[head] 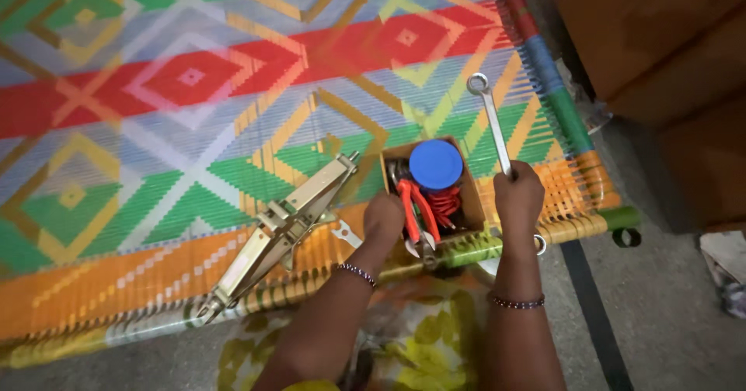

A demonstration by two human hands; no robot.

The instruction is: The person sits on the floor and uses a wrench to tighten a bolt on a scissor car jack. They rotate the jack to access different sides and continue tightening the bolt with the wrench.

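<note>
Now I see my right hand (518, 197) clamped on a wrench (489, 119) pointing to 11 o'clock, my left hand (383, 216) curled at the box (470, 193) edge, jack (284, 224) at 9 o'clock.

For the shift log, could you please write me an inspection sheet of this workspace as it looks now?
Surface: woven cot with a bright diamond pattern.
Job's things: ring spanner; small cardboard box of tools with red-handled pliers and a blue round lid.
Clutter: folded scissor jack lying left of the box.
Grippers: right hand grips the spanner; left hand is closed at the box's edge.
Cables: red coiled cord in the box.
Surroundings: grey floor, wooden furniture.
</note>
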